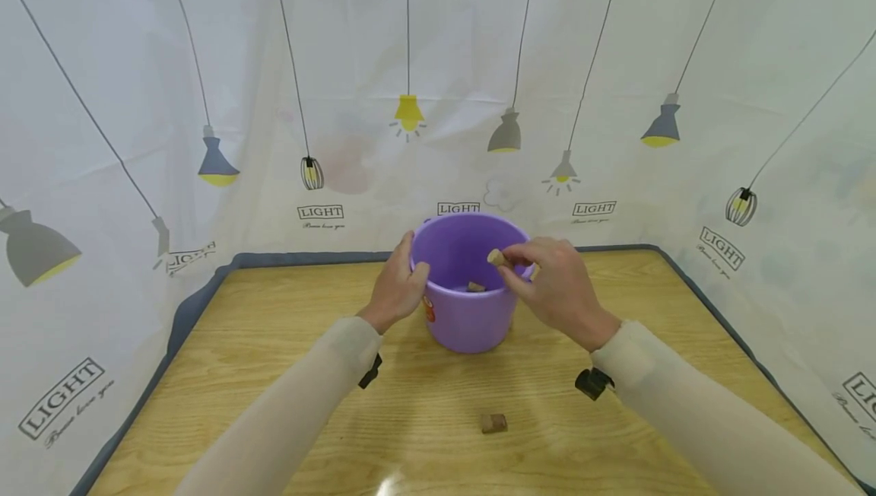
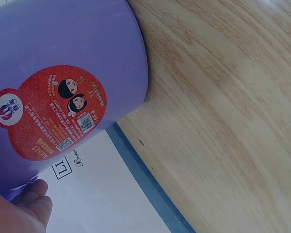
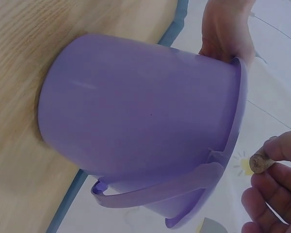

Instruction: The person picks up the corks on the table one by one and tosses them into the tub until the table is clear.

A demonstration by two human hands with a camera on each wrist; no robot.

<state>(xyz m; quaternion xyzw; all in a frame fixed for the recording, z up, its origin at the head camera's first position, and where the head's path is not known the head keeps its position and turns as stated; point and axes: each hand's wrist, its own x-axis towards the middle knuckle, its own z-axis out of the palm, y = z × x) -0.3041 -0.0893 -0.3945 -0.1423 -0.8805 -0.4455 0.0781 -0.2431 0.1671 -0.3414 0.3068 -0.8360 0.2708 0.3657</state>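
A purple bucket [image 1: 472, 321] stands upright on the wooden table, its handle [image 3: 155, 191] hanging down the side in the right wrist view. My left hand [image 1: 399, 287] grips the bucket's rim on the left, thumb toward the inside and fingers outside. Between thumb and fingers, my right hand [image 1: 557, 287] pinches a cork [image 1: 498, 258] over the right part of the bucket's opening. Another cork [image 1: 476, 287] lies inside on the bucket's bottom. One more cork [image 1: 493, 424] lies on the table in front of the bucket.
The wooden table [image 1: 287, 344] has a dark blue edge [image 1: 308, 259] along its back and sides. Behind it hangs a pale curtain [image 1: 356, 47] printed with lamps and the word LIGHT. A red label [image 2: 58, 111] is stuck on the bucket's left side.
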